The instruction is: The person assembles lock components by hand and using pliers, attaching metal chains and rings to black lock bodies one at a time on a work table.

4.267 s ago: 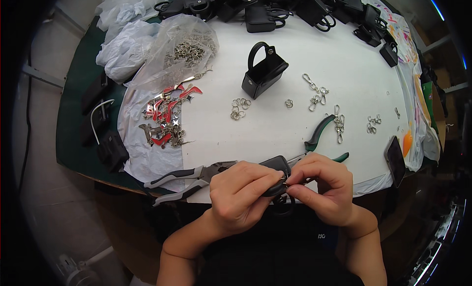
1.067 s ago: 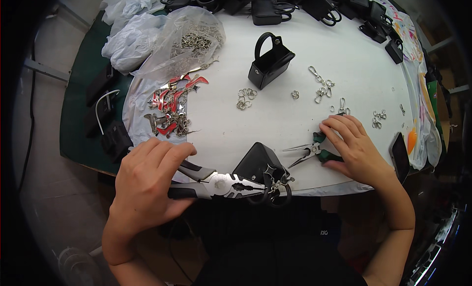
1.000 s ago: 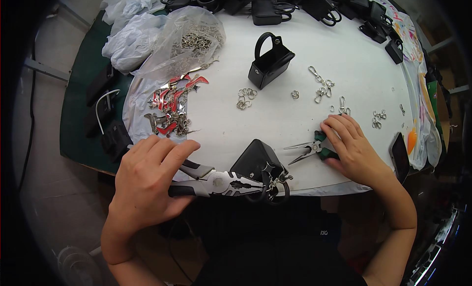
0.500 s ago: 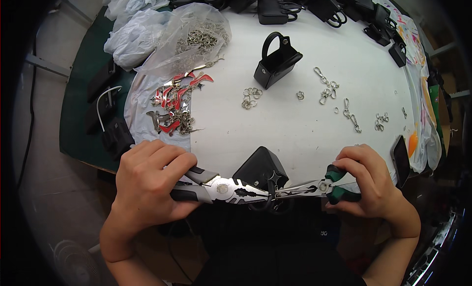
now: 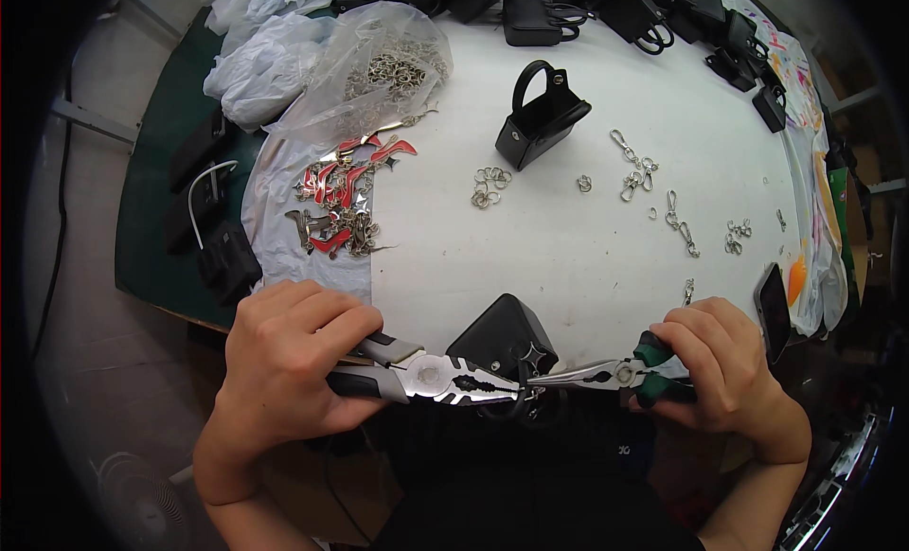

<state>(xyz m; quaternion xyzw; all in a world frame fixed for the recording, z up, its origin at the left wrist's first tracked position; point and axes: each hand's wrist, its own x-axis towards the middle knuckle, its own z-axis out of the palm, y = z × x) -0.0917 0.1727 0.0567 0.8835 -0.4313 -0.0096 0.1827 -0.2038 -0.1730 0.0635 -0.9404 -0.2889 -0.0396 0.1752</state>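
My left hand is wrapped round the grey-and-black handles of large silver pliers. In my right hand are needle-nose pliers with green-and-black handles. The tips of both tools meet at a small metal fitting beside a star-shaped silver charm; the fitting itself is too small to make out. Behind the tips, a small black bag rests at the table's near edge, its dark handle hanging below the pliers.
An upright black bag stands mid-table. Metal rings and swivel clasps lie around it. Red boot-shaped charms are heaped at left, below a clear plastic bag of metal parts. A phone lies at right.
The needle-nose jaws have drawn closer together, and my right hand sits slightly lower. The left pliers tilt a little more downward toward their tips. The whole view has shifted slightly.
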